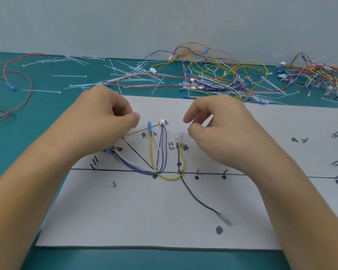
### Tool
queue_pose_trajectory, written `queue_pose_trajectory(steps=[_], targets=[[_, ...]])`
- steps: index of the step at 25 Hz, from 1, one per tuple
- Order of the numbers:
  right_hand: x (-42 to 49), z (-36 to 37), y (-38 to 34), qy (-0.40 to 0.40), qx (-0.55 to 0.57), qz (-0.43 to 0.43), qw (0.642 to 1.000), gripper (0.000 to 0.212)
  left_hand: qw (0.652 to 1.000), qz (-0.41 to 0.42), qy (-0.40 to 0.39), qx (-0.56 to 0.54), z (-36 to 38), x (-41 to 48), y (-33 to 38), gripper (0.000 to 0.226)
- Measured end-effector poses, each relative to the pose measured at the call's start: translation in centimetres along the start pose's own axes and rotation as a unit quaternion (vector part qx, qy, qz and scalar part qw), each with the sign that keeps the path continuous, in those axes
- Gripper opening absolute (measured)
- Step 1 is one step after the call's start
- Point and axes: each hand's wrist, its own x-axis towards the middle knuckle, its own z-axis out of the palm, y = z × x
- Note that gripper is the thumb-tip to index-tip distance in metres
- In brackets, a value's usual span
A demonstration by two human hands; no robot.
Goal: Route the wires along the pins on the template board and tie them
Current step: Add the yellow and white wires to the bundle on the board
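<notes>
Teal mat (37, 106) lies outward of left hand (105, 117). Left fingers curled, hold cannot be told. Blue connector (109, 150) half hidden beneath wrist. Wires (151, 152) looped among pins (114, 184) between hands on white template board (125, 221). Right hand (219, 129) curled, pinch unclear. Cable ties (125, 75) and spare wires (222, 75) scattered beyond knuckles, grey wall (164, 22) behind.

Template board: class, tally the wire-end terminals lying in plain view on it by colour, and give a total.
Blue terminal: 1
White connector: 1
Clear terminals: 3
Total: 5
A blue piece partly hidden under the left hand is left out.
</notes>
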Motion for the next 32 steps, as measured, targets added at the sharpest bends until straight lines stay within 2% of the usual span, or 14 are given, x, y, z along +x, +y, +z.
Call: queue_pose_trajectory(steps=[4, 8, 12, 15, 17, 32], targets=[[-0.2, -0.3, -0.4, 0.025, 0.008, -0.005, 1.000, 0.013, 0.997, -0.053, 0.049, -0.022, -0.3, 0.5, -0.4, 0.024], [-0.6, -0.3, -0.7, -0.025, -0.006, -0.012, 1.000, 0.016, 0.998, -0.038, 0.030, -0.030, -0.3, 0.5, -0.4, 0.026], [-1.1, 0.0, -1.1, -0.084, -0.015, -0.016, 0.996, 0.020, 0.999, 0.005, -0.026, -0.036, -0.2, 0.5, -0.5, 0.024], [-1.6, 0.6, -1.6, -0.097, -0.025, -0.028, 0.995, 0.015, 0.992, 0.039, -0.120, 0.001, 0.1, 0.2, -0.5, 0.023], [-1.9, 1.0, -1.9, -0.102, -0.031, -0.035, 0.994, 0.011, 0.988, 0.060, -0.139, 0.009, 0.4, 0.1, -0.4, 0.024], [-2.5, 1.8, -2.6, -0.090, -0.038, -0.085, 0.992, 0.035, 0.993, 0.089, -0.072, -0.012, 1.2, 1.1, -1.5, 0.015]])
